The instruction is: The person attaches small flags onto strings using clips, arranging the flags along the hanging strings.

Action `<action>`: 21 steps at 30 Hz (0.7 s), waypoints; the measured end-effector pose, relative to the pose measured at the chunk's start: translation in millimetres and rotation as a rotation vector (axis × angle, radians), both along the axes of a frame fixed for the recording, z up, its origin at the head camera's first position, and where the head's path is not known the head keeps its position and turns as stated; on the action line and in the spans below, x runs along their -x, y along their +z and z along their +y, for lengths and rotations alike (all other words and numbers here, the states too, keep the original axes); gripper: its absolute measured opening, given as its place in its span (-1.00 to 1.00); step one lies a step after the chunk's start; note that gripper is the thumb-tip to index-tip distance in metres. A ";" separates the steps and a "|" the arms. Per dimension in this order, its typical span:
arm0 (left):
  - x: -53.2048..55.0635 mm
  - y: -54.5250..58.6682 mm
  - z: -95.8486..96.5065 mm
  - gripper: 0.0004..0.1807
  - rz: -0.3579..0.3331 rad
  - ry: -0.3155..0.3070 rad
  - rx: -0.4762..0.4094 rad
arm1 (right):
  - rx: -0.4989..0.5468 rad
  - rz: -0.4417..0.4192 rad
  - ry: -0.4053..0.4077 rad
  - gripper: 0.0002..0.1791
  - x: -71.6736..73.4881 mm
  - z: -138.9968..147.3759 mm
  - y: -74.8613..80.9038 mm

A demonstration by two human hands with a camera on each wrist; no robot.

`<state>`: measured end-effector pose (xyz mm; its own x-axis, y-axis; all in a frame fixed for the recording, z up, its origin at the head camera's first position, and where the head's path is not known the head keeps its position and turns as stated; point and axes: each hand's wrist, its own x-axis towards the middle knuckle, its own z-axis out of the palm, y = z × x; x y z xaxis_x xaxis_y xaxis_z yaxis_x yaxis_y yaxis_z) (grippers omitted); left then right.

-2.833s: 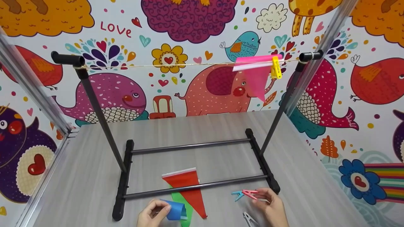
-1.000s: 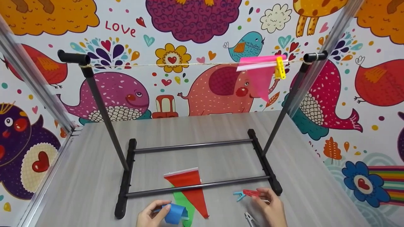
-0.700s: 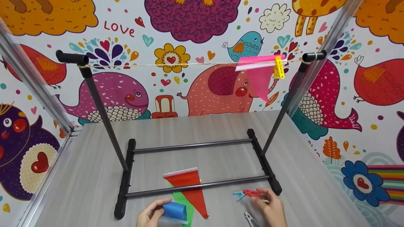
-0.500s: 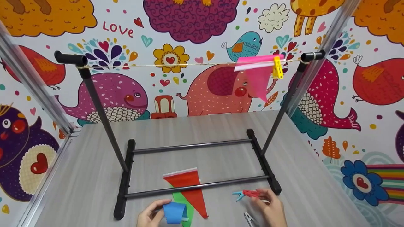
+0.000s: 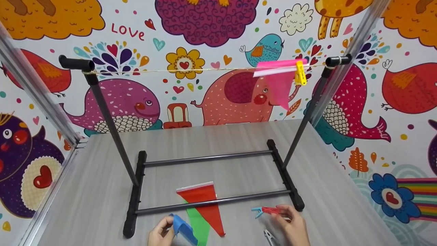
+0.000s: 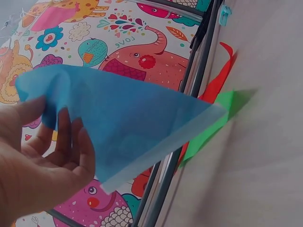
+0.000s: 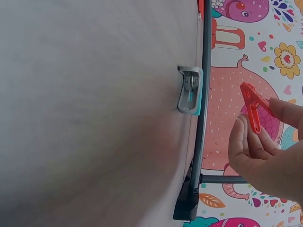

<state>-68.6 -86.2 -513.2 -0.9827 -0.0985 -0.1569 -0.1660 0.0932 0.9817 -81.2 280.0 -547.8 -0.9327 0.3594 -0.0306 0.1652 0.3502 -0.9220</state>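
My left hand [image 5: 161,231] pinches a blue triangular pennant [image 6: 118,111] by its pointed end; a white band edges its far side. Red [image 5: 205,201] and green [image 5: 198,223] pennants lie overlapped on the table just beyond it, partly under the stand's front bar. In my right hand [image 5: 293,223], a red clothespin [image 7: 254,106] is pinched between thumb and fingers. Near it on the table lie a light-blue clothespin [image 5: 258,212] and a grey clothespin [image 5: 270,237]. A pink pennant [image 5: 280,85] hangs over the string, clipped by a yellow clothespin [image 5: 300,73].
A black stand [image 5: 128,177] with two uprights rises from the table [image 5: 92,191]. String [image 5: 205,69] stretches between the tops of its posts. Its low front bar [image 5: 252,197] crosses just beyond my hands. A wall with cartoon animals stands behind.
The blue pennant has turned in my left hand, from a curled shape facing the camera to a thin slanted one. My right hand stays nearly in place with the red clothespin.
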 end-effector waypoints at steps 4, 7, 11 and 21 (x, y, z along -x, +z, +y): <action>0.2 0.4 1.9 -0.77 -0.075 0.035 -0.050 | -0.009 -0.012 -0.002 -0.58 -0.6 0.0 0.7; -0.7 1.3 2.8 -0.74 -0.103 0.036 -0.084 | -0.015 -0.011 -0.001 -0.58 -1.1 0.1 1.0; -2.2 2.3 1.6 -0.73 -0.082 0.001 -0.072 | -0.016 -0.012 0.006 -0.57 -1.4 0.0 0.8; -1.4 1.5 -1.8 -0.70 -0.105 -0.053 -0.089 | -0.021 -0.004 0.008 -0.58 -2.0 -0.1 -0.8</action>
<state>-67.2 -88.0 -511.7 -0.9639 -0.0283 -0.2648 -0.2654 0.0183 0.9640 -79.2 279.9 -548.7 -0.9356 0.3521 -0.0265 0.1656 0.3713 -0.9136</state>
